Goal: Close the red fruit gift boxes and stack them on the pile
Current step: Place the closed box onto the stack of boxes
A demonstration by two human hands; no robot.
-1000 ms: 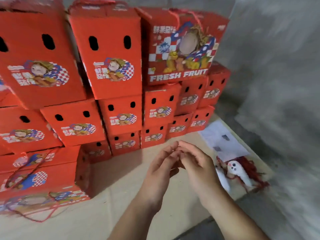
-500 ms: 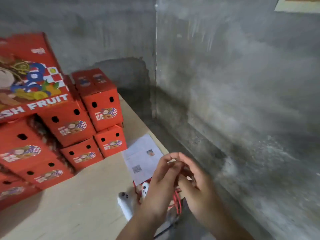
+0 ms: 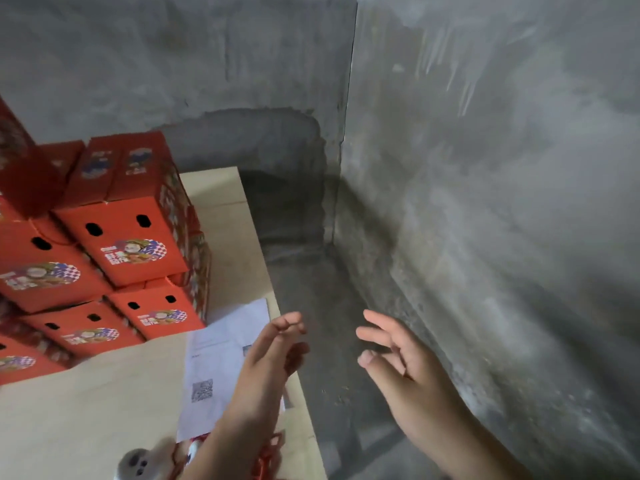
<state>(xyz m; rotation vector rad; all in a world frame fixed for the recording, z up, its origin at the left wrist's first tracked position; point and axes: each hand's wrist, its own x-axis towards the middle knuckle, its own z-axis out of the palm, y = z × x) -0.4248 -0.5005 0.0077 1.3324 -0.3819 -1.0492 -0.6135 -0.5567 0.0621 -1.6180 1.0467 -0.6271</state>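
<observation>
at lower centre, left hand (image 3: 266,362) and right hand (image 3: 398,358) hang apart with fingers loosely extended, grasping nothing. at left, red gift boxes (image 3: 128,237) stand stacked and closed on a pale board (image 3: 86,410); a printed sheet (image 3: 221,358) lies beside them.

Closed red fruit gift boxes piled at the left

The red fruit gift boxes (image 3: 128,237) sit stacked in staggered tiers on a pale board, closed, their end faces turned toward the camera. Each visible end shows two dark oval holes above a cartoon sticker with a blue-and-white checker pattern. The topmost right box shows its folded lid flaps with printed labels; the pile runs off the left edge.
</observation>
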